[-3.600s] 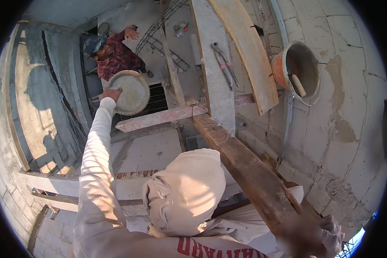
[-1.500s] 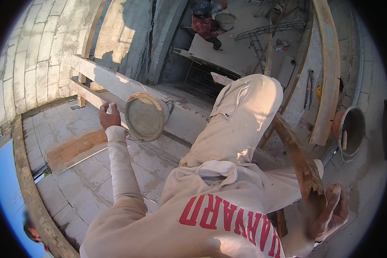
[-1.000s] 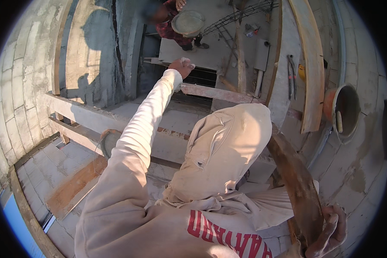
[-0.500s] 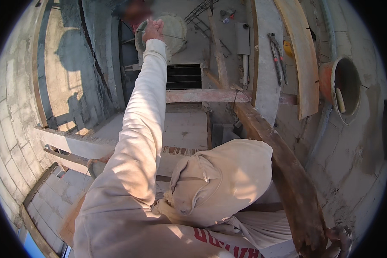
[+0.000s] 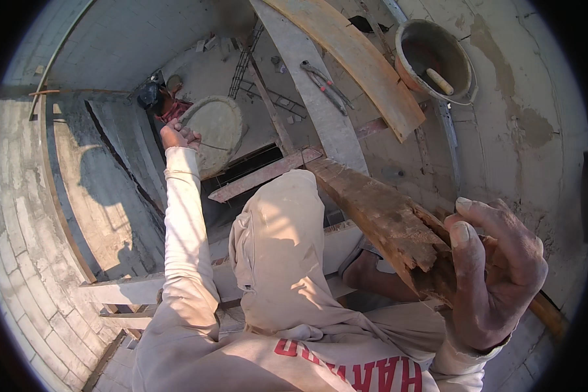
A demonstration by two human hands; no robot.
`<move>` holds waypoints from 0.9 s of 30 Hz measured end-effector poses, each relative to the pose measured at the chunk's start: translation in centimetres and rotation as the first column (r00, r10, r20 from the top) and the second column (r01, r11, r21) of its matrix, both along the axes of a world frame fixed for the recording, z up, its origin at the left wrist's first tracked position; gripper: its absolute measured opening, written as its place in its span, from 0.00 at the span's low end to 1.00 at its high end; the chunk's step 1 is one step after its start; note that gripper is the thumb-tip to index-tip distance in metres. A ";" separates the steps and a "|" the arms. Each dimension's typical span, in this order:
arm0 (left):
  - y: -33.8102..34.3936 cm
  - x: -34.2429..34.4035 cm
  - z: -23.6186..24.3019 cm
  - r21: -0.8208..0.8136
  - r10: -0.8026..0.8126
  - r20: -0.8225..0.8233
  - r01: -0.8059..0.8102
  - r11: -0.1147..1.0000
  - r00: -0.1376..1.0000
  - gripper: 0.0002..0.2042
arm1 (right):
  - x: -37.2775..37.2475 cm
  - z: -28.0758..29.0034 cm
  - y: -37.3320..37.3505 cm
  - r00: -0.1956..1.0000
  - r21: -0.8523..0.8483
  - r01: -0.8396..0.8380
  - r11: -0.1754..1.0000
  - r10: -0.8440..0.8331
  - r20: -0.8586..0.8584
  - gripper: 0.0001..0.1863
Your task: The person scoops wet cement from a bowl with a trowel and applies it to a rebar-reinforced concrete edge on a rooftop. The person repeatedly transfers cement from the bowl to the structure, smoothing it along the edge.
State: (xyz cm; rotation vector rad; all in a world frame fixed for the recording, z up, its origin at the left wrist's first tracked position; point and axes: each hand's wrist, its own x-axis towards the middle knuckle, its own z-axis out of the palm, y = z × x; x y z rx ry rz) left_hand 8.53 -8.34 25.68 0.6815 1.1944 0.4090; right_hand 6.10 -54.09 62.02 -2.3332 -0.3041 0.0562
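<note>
My left hand (image 5: 179, 136) reaches far forward, fingers curled at the near left rim of a round bucket (image 5: 242, 124). Grey mortar (image 5: 214, 127) fills it, and a thin wire handle runs from my fingers across the top. Close by on the right, my right hand (image 5: 496, 271) is bent around the upper end of a rough, split wooden beam (image 5: 379, 212). The thumb and a finger show against the wood; the other fingertips are partly hidden.
A person in a dark cap (image 5: 150, 97) is below, beyond the mortar bucket. Pincers (image 5: 326, 86) with red-marked handles lie on a grey plank (image 5: 300, 49), beside a curved board (image 5: 353, 52). An orange-rimmed bucket (image 5: 408, 62) holds a tool with a pale handle (image 5: 440, 81).
The view has turned and shifted, so the buckets and planks appear farther left. My right hand has come fully into view on the beam. The left hand stays at the mortar bucket.
</note>
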 end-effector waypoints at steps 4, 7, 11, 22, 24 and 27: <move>-2.7 0.7 7.5 0.155 -0.213 0.036 0.205 0.966 0.976 0.15 | 0.6 0.5 -0.9 1.000 0.043 -0.016 0.999 0.016 0.007 0.09; -6.3 1.1 14.6 0.064 -0.221 0.049 0.217 0.974 0.974 0.17 | 0.6 0.0 -2.0 0.999 0.077 -0.030 0.997 0.028 0.020 0.13; -6.1 -1.3 21.6 0.077 -0.311 0.046 0.307 0.949 0.949 0.19 | 0.8 0.2 -2.4 0.999 0.022 -0.054 0.998 0.054 -0.001 0.17; -14.2 -1.0 41.0 -0.108 -0.421 -0.072 0.412 0.905 0.904 0.27 | 0.1 1.0 -2.2 0.984 0.010 0.108 0.994 -0.105 -0.146 0.24; -16.4 -1.4 44.1 0.019 -0.317 -0.196 0.326 0.945 0.928 0.28 | 0.4 0.3 -2.1 0.981 0.005 0.109 0.994 -0.107 -0.163 0.21; -18.8 -3.4 49.9 0.030 -0.315 -0.245 0.332 0.943 0.917 0.29 | 0.1 0.1 -1.6 0.984 0.011 0.157 0.988 -0.155 -0.084 0.11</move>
